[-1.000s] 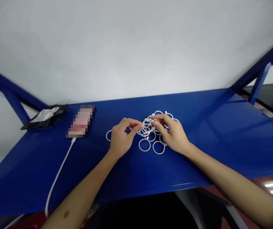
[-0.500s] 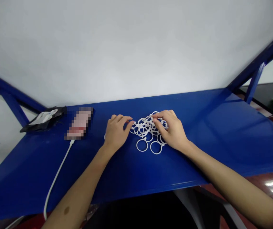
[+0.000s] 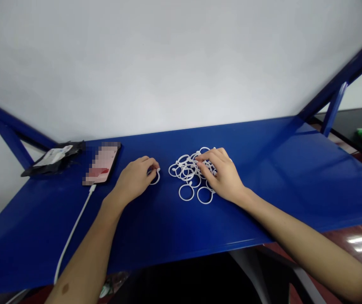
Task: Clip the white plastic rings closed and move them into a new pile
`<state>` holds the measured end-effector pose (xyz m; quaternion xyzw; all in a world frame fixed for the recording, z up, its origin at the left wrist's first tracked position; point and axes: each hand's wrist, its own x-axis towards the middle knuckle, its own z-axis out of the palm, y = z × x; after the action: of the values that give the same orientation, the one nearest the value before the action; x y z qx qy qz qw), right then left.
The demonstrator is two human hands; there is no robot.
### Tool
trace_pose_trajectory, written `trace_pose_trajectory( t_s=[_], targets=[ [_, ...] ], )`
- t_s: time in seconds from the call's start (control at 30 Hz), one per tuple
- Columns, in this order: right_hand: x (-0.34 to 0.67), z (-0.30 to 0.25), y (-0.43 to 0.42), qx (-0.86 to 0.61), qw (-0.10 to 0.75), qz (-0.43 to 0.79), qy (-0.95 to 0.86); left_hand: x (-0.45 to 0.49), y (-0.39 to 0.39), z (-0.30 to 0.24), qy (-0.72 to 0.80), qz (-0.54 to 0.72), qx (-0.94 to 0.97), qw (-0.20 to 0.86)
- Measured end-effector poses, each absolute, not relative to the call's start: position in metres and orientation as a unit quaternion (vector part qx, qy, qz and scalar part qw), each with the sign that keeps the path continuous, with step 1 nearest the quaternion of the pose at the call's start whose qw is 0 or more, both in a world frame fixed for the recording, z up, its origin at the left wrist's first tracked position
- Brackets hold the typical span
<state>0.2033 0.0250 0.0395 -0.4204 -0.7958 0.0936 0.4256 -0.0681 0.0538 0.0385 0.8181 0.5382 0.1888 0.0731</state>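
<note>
A pile of thin white plastic rings (image 3: 187,173), each with a small knob, lies on the blue table. Two of them, a near ring (image 3: 186,200) and another ring (image 3: 204,203), rest at the front of the pile. My left hand (image 3: 137,179) is left of the pile with its fingers curled and pinching a single white ring (image 3: 158,179) by the knob, the loop partly hidden under the fingers. Over the pile's right side, my right hand (image 3: 220,173) brings thumb and forefinger together on a white ring; the palm covers some rings behind it.
A phone (image 3: 106,158) with a white charging cable (image 3: 73,234) lies on the left. Behind it sits a black plastic packet (image 3: 55,159) with a white label. Blue frame bars rise at both ends, and a pale wall (image 3: 181,67) backs the table (image 3: 263,156).
My left hand has moved left from the pile's edge and now has a white ring at its fingertips. My right hand stays over the pile, its fingertips slightly further left and lower.
</note>
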Motion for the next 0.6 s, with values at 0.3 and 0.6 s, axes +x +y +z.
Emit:
trace_pose_trajectory(
  t_s=[0.3, 0.6],
  targets=[
    [0.193, 0.038, 0.011, -0.366, 0.376, 0.129, -0.842, -0.011, 0.019, 0.042, 0.427, 0.455, 0.779, 0.060],
    [0.195, 0.038, 0.010, -0.381, 0.414, 0.201, -0.801, -0.002, 0.012, 0.036, 0.393, 0.467, 0.784, 0.112]
  ],
)
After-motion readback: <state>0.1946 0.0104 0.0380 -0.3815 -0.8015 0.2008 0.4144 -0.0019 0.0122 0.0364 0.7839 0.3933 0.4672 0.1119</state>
